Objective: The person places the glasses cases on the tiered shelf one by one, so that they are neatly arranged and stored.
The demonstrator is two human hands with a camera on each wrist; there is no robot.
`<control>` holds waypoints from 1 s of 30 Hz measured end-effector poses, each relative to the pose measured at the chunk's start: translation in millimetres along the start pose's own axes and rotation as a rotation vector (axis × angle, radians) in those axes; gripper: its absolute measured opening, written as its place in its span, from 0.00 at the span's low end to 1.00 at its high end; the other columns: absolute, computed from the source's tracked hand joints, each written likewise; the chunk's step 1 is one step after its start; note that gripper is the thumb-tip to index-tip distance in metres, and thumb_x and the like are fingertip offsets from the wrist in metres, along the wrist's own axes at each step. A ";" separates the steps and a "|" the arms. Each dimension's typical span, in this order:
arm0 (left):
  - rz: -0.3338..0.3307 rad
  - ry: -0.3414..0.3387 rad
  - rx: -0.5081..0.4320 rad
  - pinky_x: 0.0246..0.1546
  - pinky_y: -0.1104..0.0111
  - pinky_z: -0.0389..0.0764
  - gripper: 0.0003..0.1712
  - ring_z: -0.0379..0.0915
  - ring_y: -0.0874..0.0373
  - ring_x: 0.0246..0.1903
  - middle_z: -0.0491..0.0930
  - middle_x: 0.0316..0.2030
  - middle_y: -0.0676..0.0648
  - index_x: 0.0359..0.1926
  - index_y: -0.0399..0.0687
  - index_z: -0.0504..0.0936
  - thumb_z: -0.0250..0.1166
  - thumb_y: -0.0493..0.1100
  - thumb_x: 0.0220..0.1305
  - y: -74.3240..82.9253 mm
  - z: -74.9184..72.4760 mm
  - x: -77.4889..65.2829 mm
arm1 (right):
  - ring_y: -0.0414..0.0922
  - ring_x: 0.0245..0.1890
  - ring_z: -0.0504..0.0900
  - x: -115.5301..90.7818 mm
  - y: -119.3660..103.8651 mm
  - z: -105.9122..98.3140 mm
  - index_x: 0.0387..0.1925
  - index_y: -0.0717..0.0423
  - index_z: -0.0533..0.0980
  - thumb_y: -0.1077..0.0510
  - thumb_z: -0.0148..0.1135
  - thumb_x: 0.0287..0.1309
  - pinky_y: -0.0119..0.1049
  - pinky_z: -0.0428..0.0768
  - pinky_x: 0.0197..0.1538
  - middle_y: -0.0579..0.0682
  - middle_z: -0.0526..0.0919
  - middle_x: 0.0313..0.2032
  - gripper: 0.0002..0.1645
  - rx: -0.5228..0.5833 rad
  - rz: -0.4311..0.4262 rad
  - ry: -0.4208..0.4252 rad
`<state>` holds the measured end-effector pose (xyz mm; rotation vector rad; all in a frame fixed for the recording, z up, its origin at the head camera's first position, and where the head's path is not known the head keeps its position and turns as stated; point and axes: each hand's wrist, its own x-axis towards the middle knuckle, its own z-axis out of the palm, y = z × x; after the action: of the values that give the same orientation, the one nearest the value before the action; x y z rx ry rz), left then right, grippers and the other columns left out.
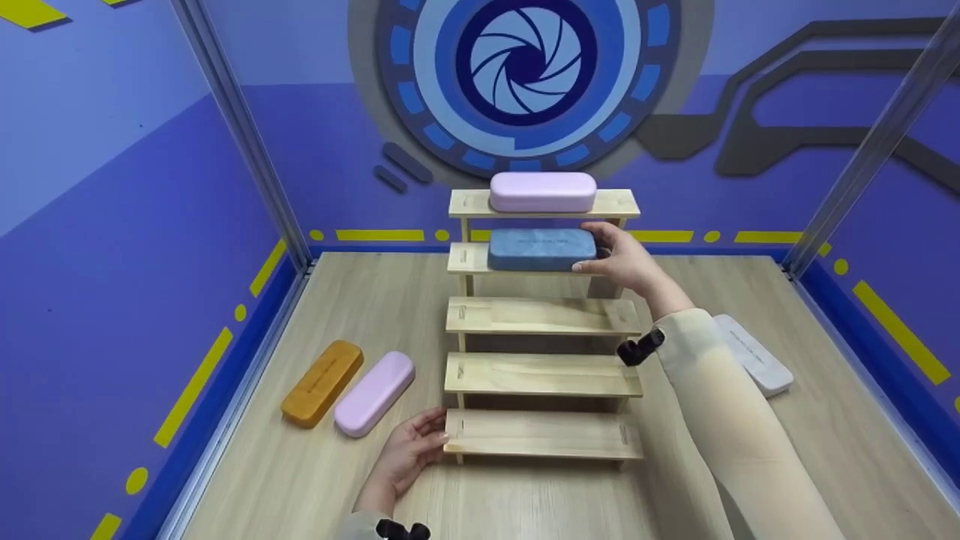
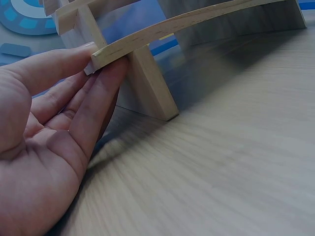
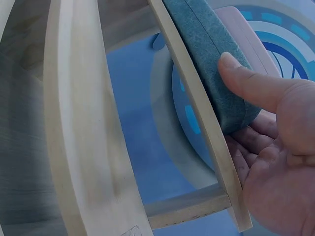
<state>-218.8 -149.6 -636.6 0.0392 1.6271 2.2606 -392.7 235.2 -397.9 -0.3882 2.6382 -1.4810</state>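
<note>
A blue glasses case (image 1: 541,250) lies lengthwise on the second-highest step of a wooden stepped rack (image 1: 541,375). My right hand (image 1: 626,259) grips its right end, thumb at the front and fingers behind; the right wrist view shows the thumb on the case's textured side (image 3: 209,64). At the rack's lower left, my left hand (image 1: 409,454) pinches the end of the bottom step (image 1: 541,435). In the left wrist view the thumb is on top of that board (image 2: 147,37) and fingers are beneath. A pink glasses case (image 1: 543,192) sits on the top step.
Left of the rack, an orange case (image 1: 322,384) and a second pink case (image 1: 375,394) lie on the wooden table (image 1: 300,487). To the right lies a white case (image 1: 754,354), partly behind my right sleeve. Blue-purple panels (image 1: 112,262) enclose the table at the back and sides.
</note>
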 end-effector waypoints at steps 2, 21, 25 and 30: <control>0.002 -0.003 0.004 0.38 0.73 0.82 0.39 0.78 0.62 0.46 0.80 0.54 0.51 0.74 0.24 0.58 0.64 0.30 0.67 -0.5 -0.2 0.1 | 0.61 0.75 0.65 -0.1 0.1 0.0 0.77 0.62 0.59 0.61 0.73 0.60 0.54 0.65 0.77 0.64 0.66 0.74 0.49 -0.001 -0.004 -0.006; 0.000 -0.004 0.002 0.43 0.71 0.84 0.39 0.78 0.62 0.49 0.80 0.53 0.52 0.74 0.23 0.56 0.63 0.29 0.66 0.0 -0.1 0.8 | 0.60 0.76 0.63 -3.6 2.4 -1.7 0.78 0.63 0.57 0.66 0.75 0.55 0.51 0.63 0.78 0.64 0.61 0.77 0.53 0.025 -0.036 0.003; 0.005 -0.006 -0.003 0.44 0.70 0.84 0.39 0.78 0.61 0.50 0.79 0.53 0.51 0.74 0.23 0.56 0.62 0.29 0.66 -0.3 -0.1 0.6 | 0.60 0.76 0.64 -8.7 4.6 -5.0 0.77 0.64 0.59 0.67 0.74 0.56 0.50 0.63 0.79 0.64 0.63 0.76 0.51 0.044 -0.054 0.008; 0.008 -0.010 -0.005 0.45 0.70 0.84 0.39 0.78 0.61 0.50 0.79 0.53 0.51 0.74 0.23 0.57 0.62 0.29 0.66 -0.1 0.4 0.2 | 0.61 0.74 0.68 -18.9 7.6 -10.9 0.76 0.64 0.60 0.67 0.72 0.58 0.52 0.66 0.77 0.64 0.66 0.74 0.48 0.063 -0.065 0.020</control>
<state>-218.8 -149.2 -636.6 0.0559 1.6185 2.2666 -378.0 252.9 -399.5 -0.4604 2.6102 -1.5908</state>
